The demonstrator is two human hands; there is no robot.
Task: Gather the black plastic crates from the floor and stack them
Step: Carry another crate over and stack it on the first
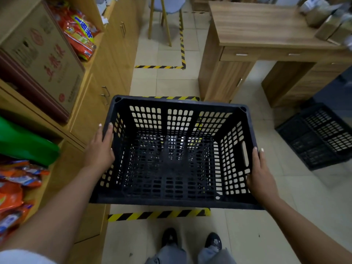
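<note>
- Tiled floor [238, 235] with yellow-black hazard tape [158, 214], wooden shelving [99, 88] at left, wooden desk [266, 29] at right.
- 1 black crate [171, 153] is held clear of the floor, upright, above the tape lines in front of the person's shoes [190, 239].
- Left hand [101, 147] grips its left wall, fingers over the rim; right hand [261, 168] grips the right wall beside the handle slot.
- 2nd crate [316, 138] sits on the floor at right, beside the desk.
- Step looks like carrying; next move likely needs turning right and aligning corners over the 2nd crate.
- Carton [42, 54] shows red Chinese characters, unreadable; snack bags [80, 33] blurred.
</note>
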